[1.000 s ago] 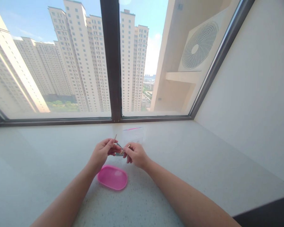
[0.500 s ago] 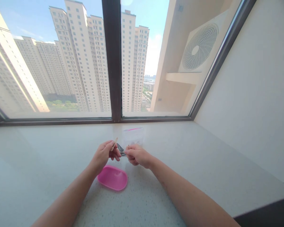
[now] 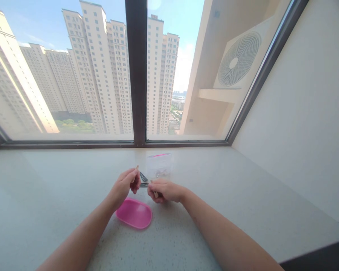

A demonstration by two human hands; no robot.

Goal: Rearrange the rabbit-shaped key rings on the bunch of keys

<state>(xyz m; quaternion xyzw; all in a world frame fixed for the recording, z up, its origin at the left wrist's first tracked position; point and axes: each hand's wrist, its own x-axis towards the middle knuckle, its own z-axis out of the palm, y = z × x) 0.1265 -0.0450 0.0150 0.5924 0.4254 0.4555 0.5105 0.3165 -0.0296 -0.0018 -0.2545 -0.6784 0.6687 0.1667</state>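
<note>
My left hand [image 3: 127,181] is closed in a pinch on a slim beige hair clip [image 3: 137,168], whose tip sticks up above the fingers. A second beige clip [image 3: 156,194] shows between the curled fingers of my right hand [image 3: 164,191]. Dark hair clips [image 3: 143,177] lie on the sill between the two hands. Behind my right hand is a clear zip bag [image 3: 159,164] with a pink seal and small items inside that I cannot make out. The pink oval dish [image 3: 138,223] sits below my left hand.
The pale speckled windowsill [image 3: 59,180] spreads out around the hands. At its back runs a dark window frame [image 3: 139,75], with tall buildings and an air-conditioner unit [image 3: 238,60] outside. A white wall [image 3: 293,113] closes off the right side.
My right hand has moved slightly down and nearer, and a beige clip now shows in its fingers. More of the bag's contents is visible. My left fingers have curled in around their clip.
</note>
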